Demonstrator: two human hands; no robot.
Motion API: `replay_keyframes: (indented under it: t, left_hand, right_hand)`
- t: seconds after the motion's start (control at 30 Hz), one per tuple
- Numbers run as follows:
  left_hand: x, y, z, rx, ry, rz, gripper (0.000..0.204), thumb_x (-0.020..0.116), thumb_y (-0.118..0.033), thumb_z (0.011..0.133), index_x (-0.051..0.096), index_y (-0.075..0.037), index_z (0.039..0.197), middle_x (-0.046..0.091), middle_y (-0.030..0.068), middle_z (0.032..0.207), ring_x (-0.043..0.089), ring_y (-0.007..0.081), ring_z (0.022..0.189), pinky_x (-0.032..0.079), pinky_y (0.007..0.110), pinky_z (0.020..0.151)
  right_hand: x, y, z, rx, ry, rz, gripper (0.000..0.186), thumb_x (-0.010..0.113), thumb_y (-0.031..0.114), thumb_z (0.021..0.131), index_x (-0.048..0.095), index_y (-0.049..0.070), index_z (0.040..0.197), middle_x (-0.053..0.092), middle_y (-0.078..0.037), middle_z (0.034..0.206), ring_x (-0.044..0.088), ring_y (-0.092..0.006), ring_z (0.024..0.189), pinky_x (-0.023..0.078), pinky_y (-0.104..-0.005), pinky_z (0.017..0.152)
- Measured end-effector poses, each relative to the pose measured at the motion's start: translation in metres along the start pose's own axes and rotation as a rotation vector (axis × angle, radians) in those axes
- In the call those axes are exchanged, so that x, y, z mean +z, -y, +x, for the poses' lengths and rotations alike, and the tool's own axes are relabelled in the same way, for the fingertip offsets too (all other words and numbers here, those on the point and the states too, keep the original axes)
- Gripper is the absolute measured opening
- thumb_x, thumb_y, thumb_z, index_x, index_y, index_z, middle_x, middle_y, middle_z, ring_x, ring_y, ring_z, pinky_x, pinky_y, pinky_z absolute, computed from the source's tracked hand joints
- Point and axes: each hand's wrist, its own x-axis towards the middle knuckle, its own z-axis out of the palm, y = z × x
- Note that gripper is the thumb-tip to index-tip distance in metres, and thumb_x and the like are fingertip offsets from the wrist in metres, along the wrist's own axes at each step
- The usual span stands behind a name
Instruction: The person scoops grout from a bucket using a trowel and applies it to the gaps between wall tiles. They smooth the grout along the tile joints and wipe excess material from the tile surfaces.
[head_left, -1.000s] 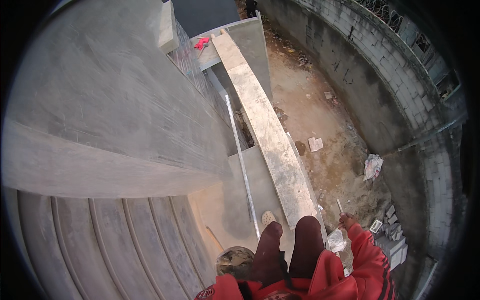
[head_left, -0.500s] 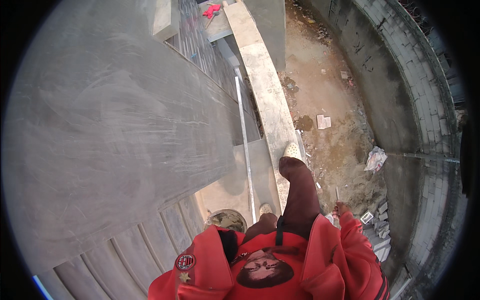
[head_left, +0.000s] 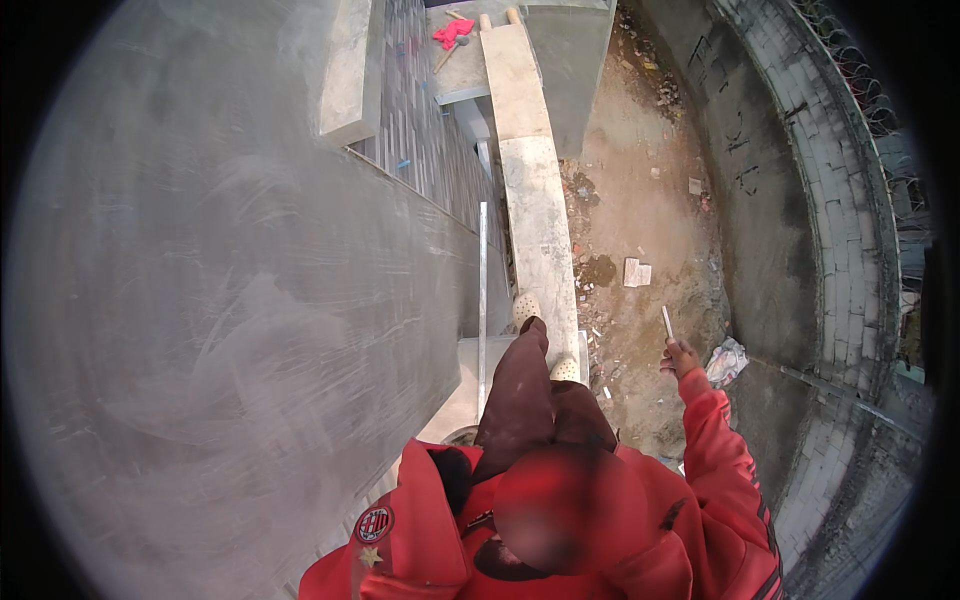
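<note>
My right hand (head_left: 681,358) is stretched out to the right, above the ground far below. Its fingers are closed around a short pale stick-like tool (head_left: 667,321), whose narrow end points forward; its exact kind is unclear. My left hand is out of sight; only the red sleeve on that side shows. Both my feet, in cream perforated clogs (head_left: 526,307), stand on a long narrow raised plank (head_left: 540,220) that runs away from me.
A smooth grey plastered wall (head_left: 240,260) rises on the left, with a straight pale bar (head_left: 483,300) beside the plank. At the far end lie a red cloth (head_left: 454,33) and a wooden-handled tool (head_left: 446,58). Right and below, rubble-strewn ground (head_left: 650,225) meets a block wall (head_left: 840,200).
My left foot has come up from the lower ledge onto the plank, and I have moved onto it. The right hand has swung forward and up with the pale tool. The bucket is now mostly hidden.
</note>
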Motion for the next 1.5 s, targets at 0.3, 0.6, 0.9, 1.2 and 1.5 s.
replay_keyframes:
  t: [0.3, 0.6, 0.9, 1.2, 1.5]
  left_hand:
    - [0.1, -0.157, 0.055, -0.038, -0.018, -0.128, 0.058, 0.048, -0.064, 0.087, 0.053, -0.008, 0.077, 0.048, 0.0039, 0.059, 0.055, 0.0206, 0.049, 0.04, 0.033, 0.044]
    - [0.167, -0.302, 0.107, -0.039, -0.011, -0.152, 0.056, 0.048, -0.063, 0.088, 0.052, -0.009, 0.076, 0.046, 0.0031, 0.059, 0.054, 0.0199, 0.048, 0.039, 0.032, 0.043]
    - [0.241, -0.445, 0.17, -0.024, -0.02, -0.112, 0.054, 0.048, -0.062, 0.089, 0.051, -0.01, 0.075, 0.045, 0.0022, 0.058, 0.053, 0.0192, 0.047, 0.038, 0.032, 0.042]
    - [0.331, -0.667, 0.262, -0.122, 0.076, -0.245, 0.033, 0.059, -0.043, 0.091, 0.049, -0.013, 0.08, 0.04, -0.0016, 0.054, 0.048, 0.0176, 0.045, 0.044, 0.034, 0.046]
    - [0.456, -0.9, 0.34, -0.142, 0.204, -0.47, 0.029, 0.064, -0.035, 0.088, 0.049, -0.013, 0.078, 0.041, -0.0012, 0.059, 0.044, 0.0162, 0.054, 0.045, 0.037, 0.059]
  right_hand:
    - [0.059, 0.165, 0.09, 0.08, -0.001, -0.197, 0.029, 0.061, 0.04, 0.09, 0.055, 0.012, 0.093, 0.054, 0.0, 0.076, 0.057, -0.0164, 0.06, 0.052, -0.0337, 0.053]
    - [0.083, 0.289, 0.161, 0.089, -0.005, -0.347, 0.028, 0.059, 0.041, 0.089, 0.055, 0.014, 0.091, 0.055, 0.0, 0.076, 0.058, -0.0158, 0.06, 0.052, -0.0345, 0.053]
    - [0.082, 0.368, 0.215, 0.209, -0.019, -0.37, 0.034, 0.061, 0.042, 0.088, 0.057, 0.011, 0.102, 0.056, -0.003, 0.083, 0.06, -0.019, 0.065, 0.054, -0.0359, 0.056]
    - [0.13, 0.508, 0.32, 0.101, -0.016, -0.245, 0.026, 0.061, 0.039, 0.09, 0.056, 0.015, 0.095, 0.054, 0.001, 0.072, 0.056, -0.0133, 0.055, 0.05, -0.0303, 0.05]
    - [0.167, 0.633, 0.358, 0.091, -0.063, -0.195, 0.035, 0.062, 0.04, 0.089, 0.058, 0.01, 0.107, 0.056, 0.0, 0.079, 0.058, -0.0133, 0.062, 0.051, -0.0292, 0.054]
